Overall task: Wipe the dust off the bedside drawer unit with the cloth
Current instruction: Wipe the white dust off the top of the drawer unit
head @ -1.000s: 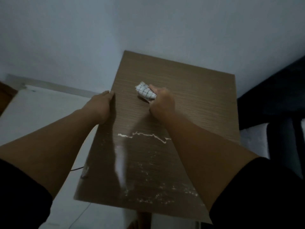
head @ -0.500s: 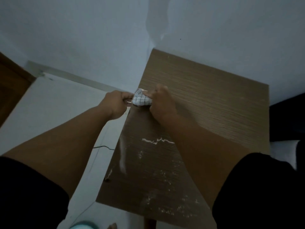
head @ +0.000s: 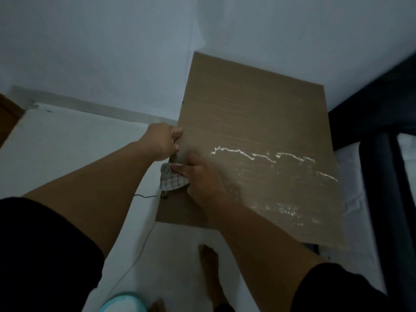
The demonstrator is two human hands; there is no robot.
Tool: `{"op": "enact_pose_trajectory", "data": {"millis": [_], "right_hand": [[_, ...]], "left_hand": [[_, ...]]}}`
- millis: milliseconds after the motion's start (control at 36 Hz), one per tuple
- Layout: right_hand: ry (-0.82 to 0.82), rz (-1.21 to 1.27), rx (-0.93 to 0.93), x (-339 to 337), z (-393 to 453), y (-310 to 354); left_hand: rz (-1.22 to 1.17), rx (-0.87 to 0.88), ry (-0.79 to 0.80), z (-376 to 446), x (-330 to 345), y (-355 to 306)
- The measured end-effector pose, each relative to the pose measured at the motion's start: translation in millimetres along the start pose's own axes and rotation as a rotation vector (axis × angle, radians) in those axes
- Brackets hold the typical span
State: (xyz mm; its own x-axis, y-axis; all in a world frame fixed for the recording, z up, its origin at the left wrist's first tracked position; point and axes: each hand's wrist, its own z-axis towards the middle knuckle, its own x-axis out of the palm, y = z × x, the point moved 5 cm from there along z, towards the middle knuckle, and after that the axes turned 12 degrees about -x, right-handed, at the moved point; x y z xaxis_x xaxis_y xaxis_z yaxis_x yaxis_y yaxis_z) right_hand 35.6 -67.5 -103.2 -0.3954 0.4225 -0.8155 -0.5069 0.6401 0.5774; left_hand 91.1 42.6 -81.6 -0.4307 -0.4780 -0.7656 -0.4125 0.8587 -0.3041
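The bedside drawer unit shows its brown wood-grain top, set in a wall corner. A wavy white line of dust runs across the top, with loose specks nearer me. My right hand presses a white checked cloth against the unit's left edge; the cloth hangs partly over the side. My left hand grips that same left edge just beyond the cloth, fingers curled onto the top.
Pale walls meet behind the unit. A dark bed frame with white bedding stands close on the right. On the white floor lie a thin cable, my bare foot and a light blue object at the bottom edge.
My right hand has dragged the cloth from the middle of the top to the left edge and nearer to me. My left hand stays on the edge. The camera has swung left.
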Motion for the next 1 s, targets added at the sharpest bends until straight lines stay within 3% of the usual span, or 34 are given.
{"op": "enact_pose_trajectory", "data": {"millis": [111,389,556,667,722,833,917,1000], "right_hand": [[-0.016,-0.016,-0.018,12,-29,17],[-0.155,-0.055,-0.083,32,-79,34],[0.044,-0.031,-0.139,19,-78,32],[-0.063,-0.111,-0.131,-25,-47,12],[-0.187,-0.103,-0.051,-49,-30,-6],[-0.172,-0.135,0.075,-80,-2,-39],[-0.255,-0.178,0.132,-97,18,-61],[-0.181,-0.350,0.218,-100,35,-85]], "left_hand": [[0.271,0.058,-0.042,-22,17,3],[0.421,0.070,-0.020,-47,48,10],[0.314,0.072,-0.013,-52,49,10],[0.213,0.148,-0.101,-48,40,-2],[0.253,0.135,-0.109,-39,42,-9],[0.228,0.080,-0.065,-25,44,-21],[0.396,0.113,-0.031,-18,44,-35],[0.595,0.120,0.047,-5,46,-42]]}}
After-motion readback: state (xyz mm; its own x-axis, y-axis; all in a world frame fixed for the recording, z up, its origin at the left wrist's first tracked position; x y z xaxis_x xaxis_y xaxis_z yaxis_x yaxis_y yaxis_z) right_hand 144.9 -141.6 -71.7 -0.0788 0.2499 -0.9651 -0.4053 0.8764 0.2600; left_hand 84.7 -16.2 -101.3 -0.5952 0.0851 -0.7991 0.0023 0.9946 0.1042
